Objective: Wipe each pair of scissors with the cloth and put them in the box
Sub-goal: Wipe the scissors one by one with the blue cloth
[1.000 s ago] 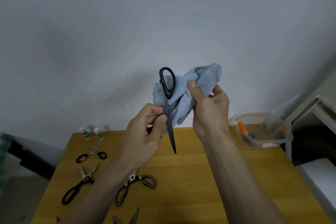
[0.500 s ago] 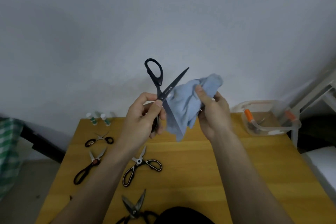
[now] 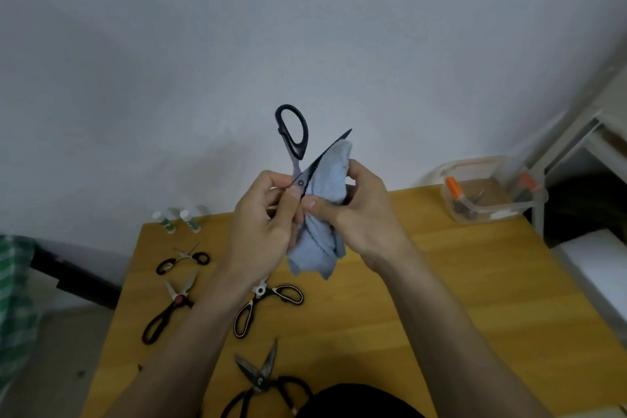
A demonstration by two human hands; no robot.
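item: black scissors (image 3: 293,142), blades spread open, held in the air above the wooden table (image 3: 458,299), one loop handle pointing up, one blade angled up to the right. left hand (image 3: 263,231): fingers and thumb curled round the scissors near the pivot. right hand (image 3: 359,214): fingers and thumb curled round the light blue cloth (image 3: 322,244), bunched against the raised blade, its tail hanging below both hands toward the table. clear plastic box (image 3: 488,193) with orange clips: far right corner of the table, some scissors inside, well apart from the hands. on the table's left part, four more pairs: small black-handled scissors (image 3: 183,260) toward the far edge, red-pivot shears (image 3: 168,309) nearer, black-and-white scissors (image 3: 264,305) under the left wrist, grey shears (image 3: 261,373) at the near edge. two small white bottles (image 3: 176,220): far left corner of the table.
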